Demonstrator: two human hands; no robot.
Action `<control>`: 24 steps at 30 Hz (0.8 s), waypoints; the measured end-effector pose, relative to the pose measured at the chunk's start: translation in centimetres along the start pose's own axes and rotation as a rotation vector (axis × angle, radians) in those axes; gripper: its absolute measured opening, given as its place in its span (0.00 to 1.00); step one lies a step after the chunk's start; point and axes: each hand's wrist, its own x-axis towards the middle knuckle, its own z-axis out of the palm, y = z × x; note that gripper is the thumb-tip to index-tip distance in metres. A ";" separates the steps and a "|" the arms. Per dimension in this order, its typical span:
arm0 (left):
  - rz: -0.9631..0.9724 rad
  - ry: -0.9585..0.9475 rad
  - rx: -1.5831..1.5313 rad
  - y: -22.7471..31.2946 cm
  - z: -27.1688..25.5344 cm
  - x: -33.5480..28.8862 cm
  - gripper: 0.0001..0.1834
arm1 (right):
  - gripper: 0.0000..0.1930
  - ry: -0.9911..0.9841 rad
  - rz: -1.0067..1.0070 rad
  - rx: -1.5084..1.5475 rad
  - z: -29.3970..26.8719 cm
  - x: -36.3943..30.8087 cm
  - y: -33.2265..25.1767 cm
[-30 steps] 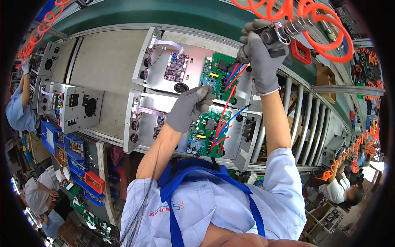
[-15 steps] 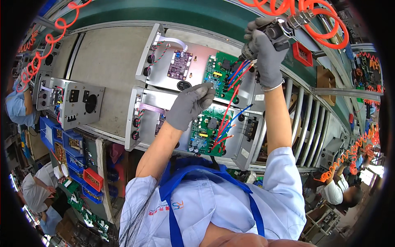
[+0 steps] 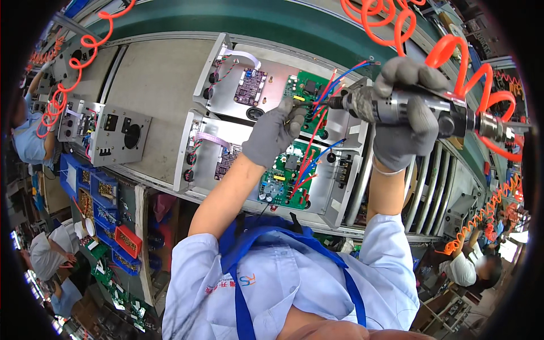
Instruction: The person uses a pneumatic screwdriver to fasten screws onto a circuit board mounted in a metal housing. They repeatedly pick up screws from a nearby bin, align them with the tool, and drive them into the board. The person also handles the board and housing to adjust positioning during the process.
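My right hand (image 3: pixel 405 122), in a grey glove, is wrapped round an air screwdriver (image 3: pixel 391 107) held almost level, its bit pointing left. Close to the bit's tip, my gloved left hand (image 3: pixel 273 135) has its fingers pinched together; whatever they hold is too small or hidden to name. Both hands are above the far metal chassis (image 3: pixel 272 65), which carries a green circuit board (image 3: pixel 300 85) and a purple board (image 3: pixel 250 86). Red and blue wires (image 3: pixel 326 96) rise beside the screwdriver's nose. A nearer chassis (image 3: pixel 212 127) holds a second green board (image 3: pixel 283 181), partly behind my left forearm.
An orange coiled air hose (image 3: pixel 447 54) runs to the screwdriver's rear. Metal rollers (image 3: pixel 433 181) lie to the right. At left stand another grey chassis (image 3: pixel 124 136) and blue bins (image 3: pixel 105 190) of small parts. Co-workers sit farther off on both sides.
The screwdriver has swung from upper right to level, its bit now at my left fingertips. My right hand came nearer and rightward; my left hand shifted slightly right.
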 end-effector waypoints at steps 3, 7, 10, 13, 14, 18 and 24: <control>-0.047 -0.084 -0.095 -0.1 0.3 0.1 0.17 | 0.23 -0.056 -0.037 0.016 -0.9 -0.7 -0.9; -0.090 -0.213 -0.080 -0.2 1.1 0.0 0.17 | 0.23 -0.012 -0.072 0.011 -2.2 -1.0 -2.1; -0.066 -0.120 0.049 -0.3 3.2 -0.8 0.14 | 0.24 -0.018 -0.089 0.051 -3.2 -0.9 -2.5; -0.192 -0.375 -0.111 -0.9 1.7 0.7 0.19 | 0.24 -0.041 -0.099 0.122 -4.8 -0.7 -2.7; -0.189 -0.292 -0.049 -1.0 2.0 0.7 0.20 | 0.24 -0.004 -0.097 0.091 -4.8 -0.7 -2.8; -0.180 -0.127 0.095 -1.7 3.6 0.6 0.22 | 0.24 0.057 -0.091 -0.007 -4.9 -0.5 -3.0; -0.166 -0.202 -0.009 -1.5 3.0 1.3 0.16 | 0.25 -0.004 -0.102 0.045 -5.7 -0.6 -2.8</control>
